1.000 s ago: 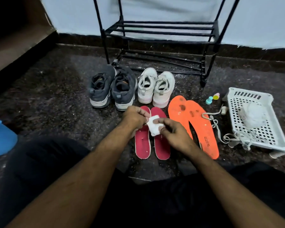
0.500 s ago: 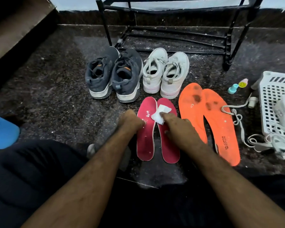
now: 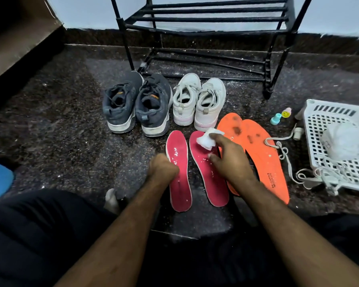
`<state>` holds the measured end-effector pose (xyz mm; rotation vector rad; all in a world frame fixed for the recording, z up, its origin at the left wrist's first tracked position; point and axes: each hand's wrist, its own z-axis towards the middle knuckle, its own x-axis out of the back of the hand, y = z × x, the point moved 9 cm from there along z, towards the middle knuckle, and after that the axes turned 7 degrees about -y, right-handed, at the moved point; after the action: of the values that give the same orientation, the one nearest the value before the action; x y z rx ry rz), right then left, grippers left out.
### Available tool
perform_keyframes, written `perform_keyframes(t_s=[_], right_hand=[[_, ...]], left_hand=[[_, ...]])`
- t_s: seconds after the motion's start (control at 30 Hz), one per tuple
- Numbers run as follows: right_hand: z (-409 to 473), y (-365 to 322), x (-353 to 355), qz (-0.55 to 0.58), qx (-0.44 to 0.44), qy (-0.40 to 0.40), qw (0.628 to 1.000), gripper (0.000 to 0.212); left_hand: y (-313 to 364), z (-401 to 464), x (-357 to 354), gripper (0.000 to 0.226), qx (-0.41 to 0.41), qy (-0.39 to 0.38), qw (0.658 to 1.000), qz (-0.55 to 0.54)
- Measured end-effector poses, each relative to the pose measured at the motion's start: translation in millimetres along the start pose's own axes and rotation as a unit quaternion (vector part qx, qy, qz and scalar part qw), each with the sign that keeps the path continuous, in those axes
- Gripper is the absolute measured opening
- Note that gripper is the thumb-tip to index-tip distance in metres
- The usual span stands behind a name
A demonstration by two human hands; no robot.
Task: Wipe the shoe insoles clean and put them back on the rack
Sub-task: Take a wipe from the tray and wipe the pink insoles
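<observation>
Wipe now farther up the right pink insole, in right-hand fingertip grip.

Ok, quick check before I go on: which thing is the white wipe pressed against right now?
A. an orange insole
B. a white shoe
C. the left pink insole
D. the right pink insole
D. The right hand holds the white wipe on the toe end of the right pink insole, while the left hand rests on the left pink insole.
</observation>
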<state>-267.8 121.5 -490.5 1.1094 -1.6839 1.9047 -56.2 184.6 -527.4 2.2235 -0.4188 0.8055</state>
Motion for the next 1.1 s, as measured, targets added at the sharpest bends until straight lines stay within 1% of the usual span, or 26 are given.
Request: perform_keyframes(t_s=[0.07,0.13,0.17,0.23,0.33,0.43,0.53,0.6,0.63,0.67,0.73,0.8,0.87,0.97,1.0,1.07,1.1], right_hand=[[0,12,8,0.009,-0.029,0.015,0.999,0.068],[-5,21,8,0.004,-0.055,0.004,0.998,0.069],[-8,22,7,0.0,-0.06,-0.003,0.998,0.069],[-12,19,2,-0.015,-0.054,-0.017,0.998,0.068],[-13,13,-5,-0.033,-0.048,-0.038,0.998,0.068],[-14,15,-14,-0.04,-0.062,-0.07,0.995,0.07],[-15,18,-20,-0.05,-0.079,-0.097,0.991,0.074],[-15,17,-19,-0.047,-0.079,-0.098,0.991,0.074],[-15,16,-17,-0.037,-0.075,-0.094,0.992,0.073],[-14,15,-15,-0.023,-0.072,-0.086,0.993,0.072],[-12,13,-6,0.007,-0.067,-0.056,0.996,0.068],[-12,12,5,0.042,-0.061,-0.019,0.997,0.062],[-13,11,14,0.09,-0.052,0.015,0.994,0.054],[-19,6,31,0.153,-0.028,0.065,0.986,0.035],[-21,2,38,0.165,-0.017,0.086,0.982,0.028],[-25,-5,52,0.177,0.006,0.126,0.976,0.014],[-28,-7,59,0.176,0.014,0.145,0.974,0.011]], left_hand=[[-3,4,-5,0.029,0.003,-0.006,0.999,-0.038],[-7,13,-7,0.038,0.003,0.002,0.997,-0.076],[-8,14,-7,0.039,0.004,0.009,0.997,-0.072],[-1,-3,4,0.033,-0.005,0.036,0.999,-0.007],[5,-15,7,0.03,-0.032,0.066,0.992,0.105],[5,-18,0,0.032,-0.046,0.053,0.99,0.123],[4,-16,4,0.027,-0.042,0.042,0.995,0.075],[5,-16,8,0.024,-0.045,0.033,0.998,-0.006],[6,-18,9,0.023,-0.048,0.027,0.996,-0.068],[6,-19,9,0.024,-0.047,0.017,0.989,-0.142],[5,-21,3,0.025,-0.036,-0.025,0.959,-0.281],[10,-30,-8,0.02,-0.036,-0.095,0.922,-0.373],[19,-39,-16,0.024,-0.044,-0.156,0.891,-0.425],[29,-52,-27,0.045,-0.036,-0.228,0.844,-0.484],[31,-57,-27,0.051,-0.031,-0.244,0.835,-0.493],[37,-65,-29,0.054,-0.031,-0.282,0.812,-0.509],[41,-69,-30,0.053,-0.034,-0.302,0.797,-0.523]])
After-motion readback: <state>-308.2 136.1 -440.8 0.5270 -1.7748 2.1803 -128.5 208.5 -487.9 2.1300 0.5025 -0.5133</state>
